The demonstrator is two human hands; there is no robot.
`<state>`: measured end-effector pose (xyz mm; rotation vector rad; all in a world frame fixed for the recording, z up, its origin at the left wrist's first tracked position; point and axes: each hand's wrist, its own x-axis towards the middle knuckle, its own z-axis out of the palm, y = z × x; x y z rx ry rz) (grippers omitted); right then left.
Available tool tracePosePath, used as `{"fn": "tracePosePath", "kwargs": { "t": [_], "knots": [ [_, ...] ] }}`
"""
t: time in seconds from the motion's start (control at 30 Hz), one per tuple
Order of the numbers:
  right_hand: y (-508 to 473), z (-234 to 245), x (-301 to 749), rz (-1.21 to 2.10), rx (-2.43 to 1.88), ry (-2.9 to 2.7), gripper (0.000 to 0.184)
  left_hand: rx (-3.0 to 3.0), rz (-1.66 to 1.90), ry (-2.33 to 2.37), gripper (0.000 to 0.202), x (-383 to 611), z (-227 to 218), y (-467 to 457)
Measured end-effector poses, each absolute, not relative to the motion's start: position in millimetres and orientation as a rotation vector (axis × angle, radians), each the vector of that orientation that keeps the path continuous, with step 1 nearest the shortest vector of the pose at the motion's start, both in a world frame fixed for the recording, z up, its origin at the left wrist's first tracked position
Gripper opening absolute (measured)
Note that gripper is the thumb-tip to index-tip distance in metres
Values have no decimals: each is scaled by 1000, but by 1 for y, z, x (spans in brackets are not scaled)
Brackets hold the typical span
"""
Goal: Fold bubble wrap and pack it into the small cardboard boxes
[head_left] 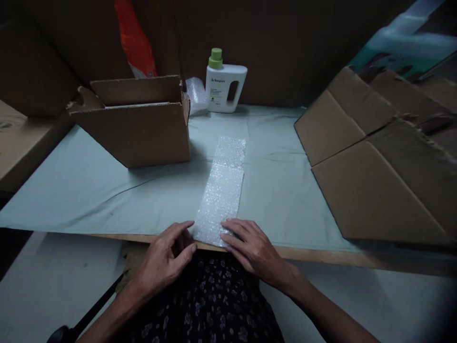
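Observation:
A long strip of clear bubble wrap (222, 193) lies flat on the light green cloth, running from the table's front edge toward the back. Its near part looks doubled, with a crease across the upper third. My right hand (250, 245) rests its spread fingers on the strip's near right corner. At the near left corner, my left hand (169, 252) hovers by the edge, its fingers curved and a gap between thumb and forefinger; nothing shows in it.
An open cardboard box (157, 136) stands at left with something pale inside. A white detergent bottle (221, 88) with a green cap stands behind, beside rolled bubble wrap (196, 95). Cardboard boxes (374, 181) fill the right. A red bottle (134, 38) and teal bottles (392, 45) stand farther back.

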<state>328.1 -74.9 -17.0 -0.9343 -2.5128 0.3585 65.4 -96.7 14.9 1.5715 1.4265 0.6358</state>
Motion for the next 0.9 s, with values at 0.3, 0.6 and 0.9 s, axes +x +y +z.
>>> {"fn": "tracePosePath", "kwargs": {
  "t": [0.3,0.6,0.9],
  "knots": [
    [-65,-15,319,753,-1186,-1953,18,2266,742,1169,67,82,-13,-71],
    [-78,-6,332,134,-1128,-2022,33,2059,596,1442,50,105,-24,-28],
    [-41,-11,327,363,-1095,-2324,24,2390,839,1289,55,103,-13,-42]
  ]
}}
